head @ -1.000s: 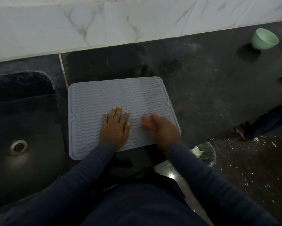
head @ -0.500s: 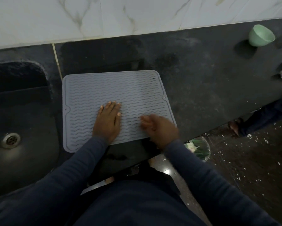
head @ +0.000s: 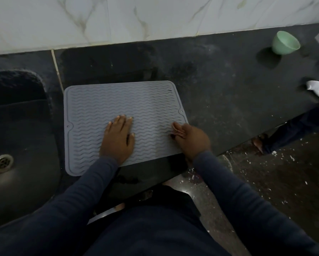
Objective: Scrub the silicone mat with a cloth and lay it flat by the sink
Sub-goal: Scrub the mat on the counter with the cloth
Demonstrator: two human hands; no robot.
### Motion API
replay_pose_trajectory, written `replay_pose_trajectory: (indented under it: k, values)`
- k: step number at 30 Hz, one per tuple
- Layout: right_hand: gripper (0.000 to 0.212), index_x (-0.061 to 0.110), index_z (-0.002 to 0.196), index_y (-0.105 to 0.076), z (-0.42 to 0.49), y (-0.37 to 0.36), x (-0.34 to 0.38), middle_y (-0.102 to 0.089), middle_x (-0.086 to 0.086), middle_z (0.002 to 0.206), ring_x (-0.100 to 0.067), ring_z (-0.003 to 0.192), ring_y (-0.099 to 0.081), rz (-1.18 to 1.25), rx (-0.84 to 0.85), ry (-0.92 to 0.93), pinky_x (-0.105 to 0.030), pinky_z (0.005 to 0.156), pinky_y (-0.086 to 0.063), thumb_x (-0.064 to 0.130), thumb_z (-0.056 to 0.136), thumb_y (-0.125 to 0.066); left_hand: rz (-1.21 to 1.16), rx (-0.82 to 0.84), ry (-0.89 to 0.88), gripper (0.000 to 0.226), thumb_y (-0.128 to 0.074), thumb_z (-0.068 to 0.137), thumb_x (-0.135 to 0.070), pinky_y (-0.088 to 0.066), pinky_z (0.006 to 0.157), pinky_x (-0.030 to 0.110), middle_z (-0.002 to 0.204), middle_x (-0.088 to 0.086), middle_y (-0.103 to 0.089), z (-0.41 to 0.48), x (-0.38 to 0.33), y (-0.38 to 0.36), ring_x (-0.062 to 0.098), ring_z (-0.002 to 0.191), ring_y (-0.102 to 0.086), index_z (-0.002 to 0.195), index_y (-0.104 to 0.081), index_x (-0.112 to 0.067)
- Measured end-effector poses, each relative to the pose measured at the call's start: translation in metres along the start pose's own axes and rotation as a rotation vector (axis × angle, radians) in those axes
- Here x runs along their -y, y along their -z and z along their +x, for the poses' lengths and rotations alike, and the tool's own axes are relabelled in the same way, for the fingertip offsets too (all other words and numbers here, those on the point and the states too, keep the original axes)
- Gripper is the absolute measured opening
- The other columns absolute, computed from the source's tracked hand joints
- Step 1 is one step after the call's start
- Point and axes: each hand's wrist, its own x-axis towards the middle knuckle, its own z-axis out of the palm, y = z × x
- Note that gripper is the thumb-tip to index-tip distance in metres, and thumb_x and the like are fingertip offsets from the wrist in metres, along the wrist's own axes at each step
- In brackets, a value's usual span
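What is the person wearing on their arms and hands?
Both arms are covered by long, dark navy sleeves that reach the wrists and look plain, with no pattern or writing. The left hand and the right hand are bare: no gloves, and no rings or watch that can be seen in this dim light.

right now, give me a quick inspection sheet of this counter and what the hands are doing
surface: dark stone counter, dusty and speckled, white marble wall behind
job's things: grey silicone mat lies flat on the counter right beside the sink; no cloth clearly seen
clutter: green bowl at far right; a white object near the right edge, not identifiable
hands: left hand pressed flat on the mat; right hand curled at the mat's right edge, contents unclear
cables: nothing seen
surroundings: floor littered with white flecks; another person's foot at right
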Motion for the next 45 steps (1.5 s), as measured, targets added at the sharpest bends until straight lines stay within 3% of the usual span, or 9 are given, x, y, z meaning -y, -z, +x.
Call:
replay_pose_trajectory:
  k: [5, 9, 13, 19, 26, 30, 33, 40, 45]
  values:
    - [0.048, 0.026, 0.135, -0.051, 0.014, -0.038, 0.086, -0.055, -0.007, 0.132, -0.027, 0.119, -0.053, 0.037, 0.111, 0.329, -0.038, 0.097, -0.041, 0.051, 0.094, -0.049, 0.163, 0.075, 0.012, 0.058, -0.028, 0.092, -0.038, -0.021, 0.112, 0.052, 0.147, 0.019, -0.039, 0.003, -0.002, -0.003, 0.035, 0.137, -0.035, 0.14, -0.043, -0.008]
    - [0.054, 0.039, 0.127, -0.052, 0.044, -0.011, 0.033, -0.063, -0.003, 0.121, -0.03, 0.108, -0.061, 0.007, 0.021, 0.113, -0.041, 0.091, -0.048, 0.072, 0.09, -0.032, 0.191, 0.075, 0.022, 0.056, -0.028, 0.095, -0.038, -0.017, 0.114, 0.05, 0.148, 0.017, -0.038, 0.003, 0.0, -0.004, 0.033, 0.138, -0.032, 0.141, -0.044, -0.01]
    - [0.058, 0.029, 0.125, -0.058, 0.075, 0.024, -0.016, -0.065, -0.01, 0.119, -0.037, 0.107, -0.062, -0.115, -0.056, -0.131, -0.042, 0.088, -0.048, 0.069, 0.09, -0.035, 0.199, 0.066, 0.04, 0.056, -0.027, 0.095, -0.039, -0.015, 0.115, 0.048, 0.15, 0.014, -0.037, 0.003, -0.003, -0.005, 0.03, 0.14, -0.029, 0.142, -0.042, -0.013]
    - [0.052, 0.029, 0.131, -0.054, 0.05, -0.01, 0.042, -0.058, -0.005, 0.131, -0.028, 0.118, -0.055, 0.054, 0.097, 0.196, -0.033, 0.097, -0.04, 0.061, 0.09, -0.048, 0.185, 0.075, 0.049, 0.058, -0.025, 0.094, -0.044, -0.012, 0.116, 0.047, 0.152, 0.013, -0.033, 0.004, -0.004, -0.003, 0.029, 0.142, -0.026, 0.144, -0.041, -0.02]
    - [0.049, 0.027, 0.122, -0.058, 0.076, 0.021, -0.012, -0.065, -0.011, 0.116, -0.036, 0.104, -0.062, -0.131, -0.028, -0.097, -0.039, 0.082, -0.045, 0.061, 0.092, -0.042, 0.166, 0.066, 0.045, 0.06, -0.024, 0.094, -0.047, -0.013, 0.116, 0.048, 0.152, 0.013, -0.033, 0.003, -0.003, -0.004, 0.029, 0.142, -0.025, 0.143, -0.042, -0.019]
    - [0.049, 0.028, 0.115, -0.058, 0.026, -0.004, 0.039, -0.065, -0.005, 0.11, -0.029, 0.099, -0.062, 0.026, 0.052, 0.194, -0.035, 0.081, -0.046, 0.066, 0.09, -0.039, 0.186, 0.065, 0.041, 0.058, -0.026, 0.094, -0.045, -0.015, 0.115, 0.048, 0.15, 0.014, -0.036, 0.004, -0.002, -0.006, 0.03, 0.14, -0.028, 0.142, -0.044, -0.017]
    - [0.062, 0.032, 0.135, -0.05, -0.021, -0.025, 0.04, -0.058, -0.005, 0.122, -0.03, 0.105, -0.06, -0.043, 0.205, 0.371, -0.036, 0.086, -0.046, 0.065, 0.084, -0.037, 0.196, 0.056, 0.029, 0.056, -0.027, 0.095, -0.04, -0.016, 0.114, 0.048, 0.149, 0.015, -0.038, 0.004, -0.001, -0.005, 0.032, 0.139, -0.032, 0.14, -0.046, -0.012]
    - [0.064, 0.029, 0.13, -0.058, 0.054, 0.023, -0.053, -0.063, 0.0, 0.128, -0.027, 0.117, -0.059, -0.005, 0.04, -0.017, -0.038, 0.095, -0.049, 0.07, 0.081, -0.051, 0.175, 0.093, 0.052, 0.056, -0.031, 0.094, -0.039, -0.018, 0.114, 0.047, 0.148, 0.014, -0.039, 0.004, -0.002, -0.005, 0.031, 0.138, -0.034, 0.139, -0.047, -0.01]
    - [0.05, 0.031, 0.129, -0.054, 0.1, 0.008, 0.046, -0.061, 0.002, 0.131, -0.023, 0.12, -0.057, 0.205, 0.014, 0.301, -0.039, 0.104, -0.043, 0.056, 0.086, -0.048, 0.022, 0.024, 0.165, 0.062, -0.031, 0.089, -0.039, -0.023, 0.111, 0.044, 0.143, 0.017, -0.046, 0.014, -0.006, 0.014, 0.032, 0.133, -0.041, 0.139, -0.045, -0.006]
